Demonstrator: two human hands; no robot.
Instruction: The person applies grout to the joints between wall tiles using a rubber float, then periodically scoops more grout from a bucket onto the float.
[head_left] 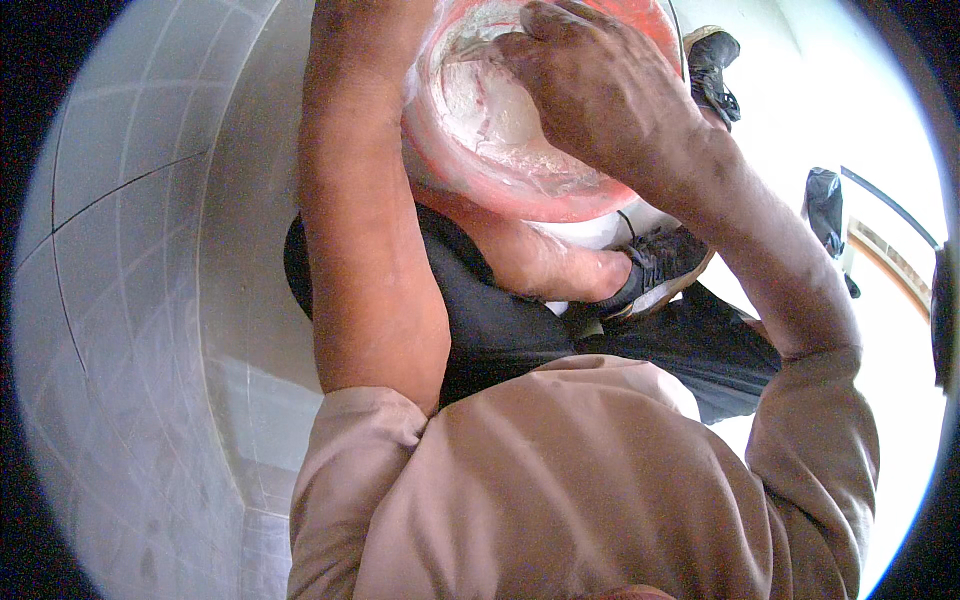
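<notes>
Grey tiles (pixel 130 260), R hand (pixel 595 85) over bkt (pixel 545 206)

Red round tub (pixel 550 207), smeared rim, white paste (pixel 485 110) inside

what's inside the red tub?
Whitish, paste-like material in the left part of the red tub. The right hand covers much of the rest; can't see beneath.

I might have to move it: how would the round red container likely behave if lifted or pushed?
The red container is probably fairly heavy, given the whitish paste inside. Its pale-smeared rim may feel slippery to grip.
</notes>
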